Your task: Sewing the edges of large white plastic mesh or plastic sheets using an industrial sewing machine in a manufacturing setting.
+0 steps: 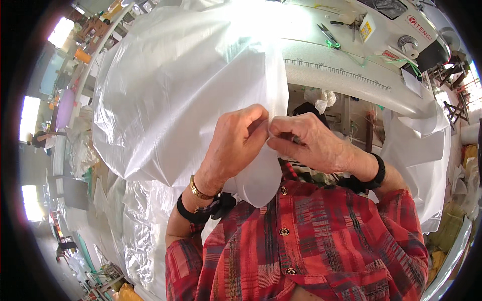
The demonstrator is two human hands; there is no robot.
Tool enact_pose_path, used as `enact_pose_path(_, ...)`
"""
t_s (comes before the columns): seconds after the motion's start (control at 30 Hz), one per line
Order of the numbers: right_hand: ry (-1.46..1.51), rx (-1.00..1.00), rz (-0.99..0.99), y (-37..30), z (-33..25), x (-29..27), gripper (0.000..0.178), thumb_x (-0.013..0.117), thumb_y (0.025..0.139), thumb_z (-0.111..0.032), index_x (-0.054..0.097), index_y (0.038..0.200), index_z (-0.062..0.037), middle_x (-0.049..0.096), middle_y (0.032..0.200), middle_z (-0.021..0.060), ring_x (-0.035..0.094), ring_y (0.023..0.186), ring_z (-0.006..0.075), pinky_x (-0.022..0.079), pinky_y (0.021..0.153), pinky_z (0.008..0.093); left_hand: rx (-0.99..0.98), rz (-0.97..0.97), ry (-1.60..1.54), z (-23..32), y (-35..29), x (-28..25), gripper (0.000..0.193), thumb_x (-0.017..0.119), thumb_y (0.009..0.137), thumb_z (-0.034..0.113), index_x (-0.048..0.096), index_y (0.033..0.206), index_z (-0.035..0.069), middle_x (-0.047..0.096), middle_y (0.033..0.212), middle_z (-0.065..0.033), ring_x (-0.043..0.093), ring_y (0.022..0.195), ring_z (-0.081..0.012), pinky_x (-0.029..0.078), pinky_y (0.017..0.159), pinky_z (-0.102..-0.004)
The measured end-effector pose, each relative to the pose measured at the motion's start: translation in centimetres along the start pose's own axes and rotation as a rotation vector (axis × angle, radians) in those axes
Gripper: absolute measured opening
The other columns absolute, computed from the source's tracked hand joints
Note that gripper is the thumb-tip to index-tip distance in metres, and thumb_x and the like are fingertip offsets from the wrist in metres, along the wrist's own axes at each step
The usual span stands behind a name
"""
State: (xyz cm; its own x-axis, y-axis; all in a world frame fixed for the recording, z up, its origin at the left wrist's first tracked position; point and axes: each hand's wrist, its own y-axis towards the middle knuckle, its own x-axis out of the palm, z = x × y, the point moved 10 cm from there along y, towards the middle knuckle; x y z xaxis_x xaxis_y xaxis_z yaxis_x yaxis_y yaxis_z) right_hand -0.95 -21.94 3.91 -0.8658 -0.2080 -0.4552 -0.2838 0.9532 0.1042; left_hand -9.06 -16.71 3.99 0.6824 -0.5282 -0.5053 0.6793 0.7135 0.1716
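Observation:
A large white, slightly see-through plastic sheet (175,100) spreads over the table to my left and hangs down in front of me. My left hand (238,143) pinches its folded right edge, fingers curled round it. Right beside it, my right hand (309,140) is closed on the same edge, thumb and forefinger together. The two hands nearly touch at the fingertips. Below them, a rounded flap of the sheet hangs against my red checked shirt. The exact fold between my fingers is hidden.
A sewing machine (407,46) stands at the far right of the white table (326,75), which has a printed ruler along its edge. Scissors (329,37) with green handles and a white bottle (368,27) lie near it. More white sheeting (419,150) hangs at the right.

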Motion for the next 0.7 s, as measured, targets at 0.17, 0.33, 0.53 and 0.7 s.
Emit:
enact_pose_path(0.17, -0.183, -0.095, 0.055, -0.2, -0.9, 1.2, 0.021, 0.065, 0.089, -0.017, 0.051, 0.086, -0.002, 0.06, 0.075, 0.0162, 0.064, 0.072, 0.0356, 0.05, 0.062, 0.0432, -0.12, -0.005, -0.121, -1.9, -0.9, -0.2, 0.012, 0.059, 0.09, 0.009, 0.058, 0.087, -0.003, 0.056, 0.067, -0.0053, 0.046, 0.064, -0.0078, 0.04, 0.056, -0.0268)
enact_pose_path(0.33, -0.236, -0.268, -0.01, -0.1, -2.4, 2.7, 0.02, 0.067, 0.088, -0.019, 0.053, 0.089, -0.004, 0.062, 0.095, 0.0165, 0.062, 0.085, 0.0355, 0.051, 0.071, 0.04, -0.221, 0.061, -0.412, -4.5, -1.9, -0.7, 0.018, 0.058, 0.095, 0.012, 0.059, 0.086, -0.003, 0.055, 0.07, 0.003, 0.043, 0.066, -0.0038, 0.037, 0.055, -0.0232)
enact_pose_path(0.53, 0.362, 0.102, 0.602, 0.0, 7.7, -2.2, 0.021, 0.064, 0.092, -0.016, 0.057, 0.107, -0.002, 0.061, 0.093, 0.0052, 0.057, 0.083, 0.014, 0.049, 0.079, 0.032, -0.162, -0.01, -0.028, -2.2, -0.3, -6.1, 0.011, 0.062, 0.093, 0.007, 0.061, 0.087, -0.001, 0.053, 0.068, 0.007, 0.04, 0.063, -0.0004, 0.032, 0.052, -0.0199)
enact_pose_path(0.7, 0.095, 0.191, -0.103, 11.6, 8.6, 8.0, 0.036, 0.065, 0.087, -0.023, 0.061, 0.119, -0.0048, 0.064, 0.117, 0.0184, 0.059, 0.112, 0.0303, 0.045, 0.096, 0.0408, -0.037, -0.056, 0.088, 3.0, 2.9, -10.1, 0.01, 0.059, 0.093, 0.005, 0.061, 0.09, -0.004, 0.049, 0.066, 0.0038, 0.04, 0.063, -0.0029, 0.033, 0.054, -0.0216)
